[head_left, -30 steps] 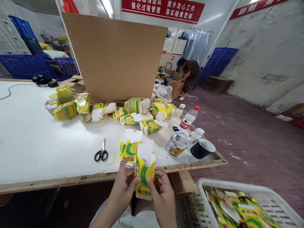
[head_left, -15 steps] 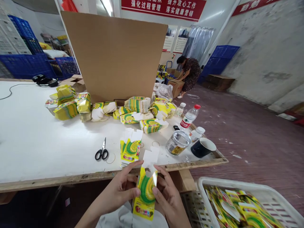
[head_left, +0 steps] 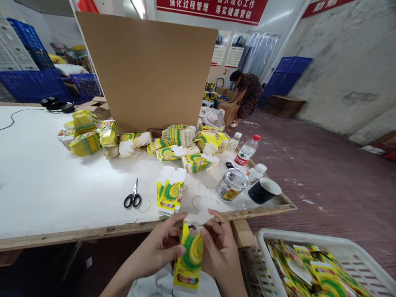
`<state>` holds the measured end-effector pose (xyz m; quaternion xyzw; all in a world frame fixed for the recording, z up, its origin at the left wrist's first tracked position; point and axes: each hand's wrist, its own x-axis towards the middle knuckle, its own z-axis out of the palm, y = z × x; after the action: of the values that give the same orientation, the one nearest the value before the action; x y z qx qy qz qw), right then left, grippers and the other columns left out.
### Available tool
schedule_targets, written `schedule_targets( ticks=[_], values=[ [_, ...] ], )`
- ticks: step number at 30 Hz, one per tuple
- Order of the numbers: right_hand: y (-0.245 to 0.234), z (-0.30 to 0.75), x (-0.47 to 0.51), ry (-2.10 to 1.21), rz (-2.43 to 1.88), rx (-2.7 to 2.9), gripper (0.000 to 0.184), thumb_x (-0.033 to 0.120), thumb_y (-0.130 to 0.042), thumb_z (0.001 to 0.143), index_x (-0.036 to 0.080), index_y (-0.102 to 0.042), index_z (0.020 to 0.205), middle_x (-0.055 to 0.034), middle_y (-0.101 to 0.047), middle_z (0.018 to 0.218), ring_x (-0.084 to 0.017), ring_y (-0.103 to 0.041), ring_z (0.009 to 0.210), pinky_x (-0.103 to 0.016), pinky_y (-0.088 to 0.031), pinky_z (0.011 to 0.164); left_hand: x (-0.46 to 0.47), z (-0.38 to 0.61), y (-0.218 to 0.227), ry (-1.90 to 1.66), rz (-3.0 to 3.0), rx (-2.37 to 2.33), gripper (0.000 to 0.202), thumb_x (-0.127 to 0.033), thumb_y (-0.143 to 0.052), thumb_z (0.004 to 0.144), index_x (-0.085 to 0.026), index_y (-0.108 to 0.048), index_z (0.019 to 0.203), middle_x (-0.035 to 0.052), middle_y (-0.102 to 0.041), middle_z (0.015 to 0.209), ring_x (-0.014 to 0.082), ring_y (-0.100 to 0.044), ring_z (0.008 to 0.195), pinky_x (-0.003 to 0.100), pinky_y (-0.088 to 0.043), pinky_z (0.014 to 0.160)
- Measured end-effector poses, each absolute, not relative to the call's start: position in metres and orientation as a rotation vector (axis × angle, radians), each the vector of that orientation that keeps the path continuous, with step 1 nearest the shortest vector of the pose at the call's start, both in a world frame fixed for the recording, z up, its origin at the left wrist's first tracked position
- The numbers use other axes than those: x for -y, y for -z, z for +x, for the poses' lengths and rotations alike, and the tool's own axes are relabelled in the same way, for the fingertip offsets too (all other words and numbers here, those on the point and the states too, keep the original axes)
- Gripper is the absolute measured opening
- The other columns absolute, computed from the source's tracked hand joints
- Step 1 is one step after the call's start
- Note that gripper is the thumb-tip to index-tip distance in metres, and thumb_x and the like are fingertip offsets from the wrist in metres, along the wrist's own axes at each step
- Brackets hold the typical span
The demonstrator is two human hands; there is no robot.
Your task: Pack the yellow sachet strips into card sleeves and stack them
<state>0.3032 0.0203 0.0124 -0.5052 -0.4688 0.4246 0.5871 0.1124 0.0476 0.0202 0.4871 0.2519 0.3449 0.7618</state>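
Between my two hands, over my lap at the table's front edge, is a small yellow and green printed carton (head_left: 189, 264). My left hand (head_left: 162, 243) grips its left side, thumb on the front face. My right hand (head_left: 220, 241) holds the upper right side, its thumb near the top and its fingers by the white flap (head_left: 198, 216). Just beyond lies a pile of flat cartons (head_left: 170, 192) with white flaps. Black-handled scissors (head_left: 133, 196) rest left of that pile.
Bundled cartons (head_left: 173, 144) line the back of the white table (head_left: 46, 185) before a tall cardboard sheet (head_left: 148, 74). At right stand a water bottle (head_left: 246, 152), a clear jar (head_left: 232, 185) and a dark mug (head_left: 262, 192). A white basket (head_left: 309, 235) holds cartons. Another person (head_left: 247, 95) bends over a box.
The white top flap, upright before, is now folded down. My right hand has shifted up toward the carton's top, while my left hand stays at its side.
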Motion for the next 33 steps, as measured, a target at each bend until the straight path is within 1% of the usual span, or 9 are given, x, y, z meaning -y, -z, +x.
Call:
schedule_targets(
  ticks=[4, 6, 9, 13, 17, 21, 27, 30, 33],
  values=[
    [-0.017, 0.311, -0.02, -0.903, -1.193, 1.305, 0.035, 0.052, -0.059, 0.09, 0.025, -0.08, 0.099, -0.011, -0.071, 0.107, -0.03, -0.063, 0.105, -0.04, -0.049, 0.093, -0.052, 0.114, -0.022, -0.796, 1.168, -0.681, 0.047, -0.029, -0.074, 0.084, -0.021, -0.058, 0.127, 0.0078, -0.075, 0.1, 0.0205, -0.07, 0.086, 0.027, -0.052, 0.075],
    [-0.015, 0.312, -0.019, -0.979, -1.258, 1.299, 0.036, 0.051, -0.063, 0.088, 0.025, -0.078, 0.108, -0.009, -0.072, 0.096, -0.026, -0.066, 0.089, -0.035, -0.053, 0.079, -0.053, 0.115, -0.022, -0.814, 1.221, -0.729, 0.046, -0.028, -0.073, 0.084, -0.02, -0.059, 0.127, 0.0087, -0.075, 0.101, 0.0221, -0.07, 0.09, 0.028, -0.052, 0.077],
    [-0.006, 0.309, -0.02, -1.046, -1.372, 1.255, 0.044, 0.048, -0.071, 0.082, 0.021, -0.071, 0.117, -0.0011, -0.066, 0.07, -0.018, -0.059, 0.062, -0.026, -0.048, 0.058, -0.052, 0.117, -0.024, -0.797, 1.265, -0.715, 0.045, -0.029, -0.067, 0.088, -0.022, -0.056, 0.131, 0.0112, -0.073, 0.114, 0.0255, -0.069, 0.102, 0.035, -0.052, 0.089],
    [0.004, 0.302, -0.024, -0.945, -1.44, 1.256, 0.039, 0.044, -0.069, 0.082, 0.02, -0.067, 0.113, 0.0039, -0.057, 0.062, -0.015, -0.053, 0.056, -0.022, -0.042, 0.054, -0.05, 0.116, -0.024, -0.778, 1.274, -0.667, 0.047, -0.031, -0.063, 0.091, -0.023, -0.052, 0.136, 0.0128, -0.07, 0.122, 0.0273, -0.066, 0.112, 0.041, -0.048, 0.1],
    [0.001, 0.3, -0.024, -0.896, -1.499, 1.341, 0.037, 0.04, -0.068, 0.081, 0.02, -0.065, 0.112, 0.0091, -0.044, 0.053, -0.012, -0.04, 0.047, -0.022, -0.031, 0.048, -0.049, 0.118, -0.021, -0.795, 1.167, -0.652, 0.054, -0.033, -0.069, 0.087, -0.024, -0.051, 0.137, 0.0124, -0.073, 0.116, 0.0268, -0.07, 0.103, 0.039, -0.052, 0.091],
    [0.001, 0.3, -0.021, -0.961, -1.482, 1.38, 0.039, 0.039, -0.066, 0.082, 0.02, -0.061, 0.117, 0.0063, -0.054, 0.06, -0.013, -0.043, 0.05, -0.023, -0.031, 0.049, -0.048, 0.12, -0.02, -0.801, 1.105, -0.677, 0.057, -0.034, -0.074, 0.082, -0.022, -0.054, 0.134, 0.0125, -0.074, 0.111, 0.0275, -0.071, 0.1, 0.037, -0.052, 0.087],
    [0.005, 0.296, -0.021, -0.885, -1.551, 1.37, 0.037, 0.037, -0.064, 0.084, 0.022, -0.057, 0.117, 0.0074, -0.056, 0.058, -0.014, -0.046, 0.05, -0.024, -0.032, 0.05, -0.048, 0.121, -0.019, -0.8, 1.192, -0.702, 0.049, -0.032, -0.07, 0.086, -0.022, -0.056, 0.132, 0.0145, -0.068, 0.124, 0.0281, -0.066, 0.11, 0.039, -0.05, 0.094],
    [0.003, 0.296, -0.019, -0.921, -1.513, 1.356, 0.037, 0.039, -0.066, 0.085, 0.021, -0.057, 0.116, 0.008, -0.055, 0.054, -0.014, -0.048, 0.05, -0.023, -0.035, 0.051, -0.049, 0.121, -0.02, -0.809, 1.15, -0.698, 0.051, -0.033, -0.072, 0.084, -0.021, -0.055, 0.131, 0.0133, -0.073, 0.114, 0.0263, -0.07, 0.1, 0.037, -0.052, 0.088],
    [0.001, 0.3, -0.016, -1.051, -1.368, 1.309, 0.044, 0.045, -0.062, 0.089, 0.019, -0.057, 0.124, 0.0027, -0.064, 0.063, -0.017, -0.057, 0.057, -0.024, -0.043, 0.054, -0.05, 0.122, -0.025, -0.813, 1.087, -0.697, 0.053, -0.033, -0.075, 0.081, -0.019, -0.056, 0.129, 0.0116, -0.076, 0.104, 0.0251, -0.071, 0.094, 0.033, -0.053, 0.082]
  ],
)
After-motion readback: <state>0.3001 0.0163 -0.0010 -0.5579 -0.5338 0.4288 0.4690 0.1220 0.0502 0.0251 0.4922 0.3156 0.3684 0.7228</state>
